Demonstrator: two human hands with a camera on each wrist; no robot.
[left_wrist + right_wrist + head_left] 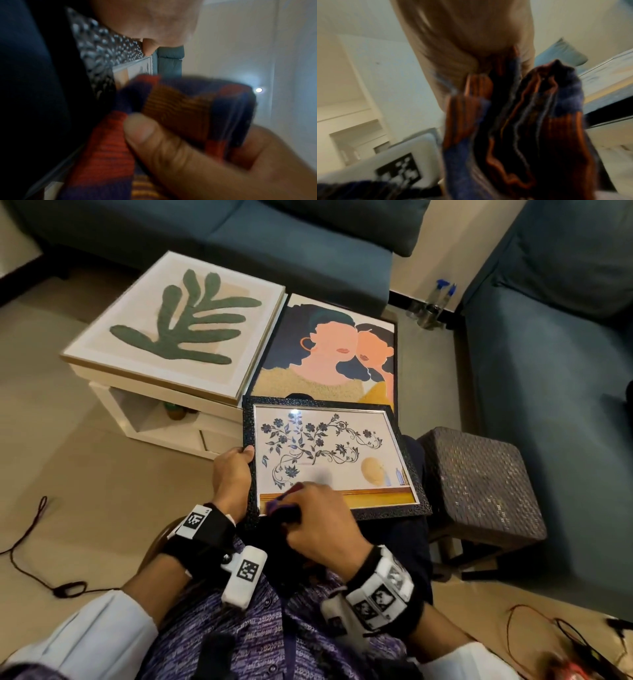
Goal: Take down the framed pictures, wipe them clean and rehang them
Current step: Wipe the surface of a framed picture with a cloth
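Leaf pic (174, 326) on white table (144, 405), stool (479, 481) right, 2 sofas.

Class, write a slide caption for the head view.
Left hand steadies floral picture; right hand wipes it with cloth.

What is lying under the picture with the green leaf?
The green leaf picture lies on a white low table; its right edge overlaps the two-faces picture. The tabletop beneath it is covered.

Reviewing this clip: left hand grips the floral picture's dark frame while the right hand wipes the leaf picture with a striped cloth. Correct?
Not quite. In the head view the right hand wipes the floral picture itself, not the leaf picture. The left hand and striped cloth are as stated.
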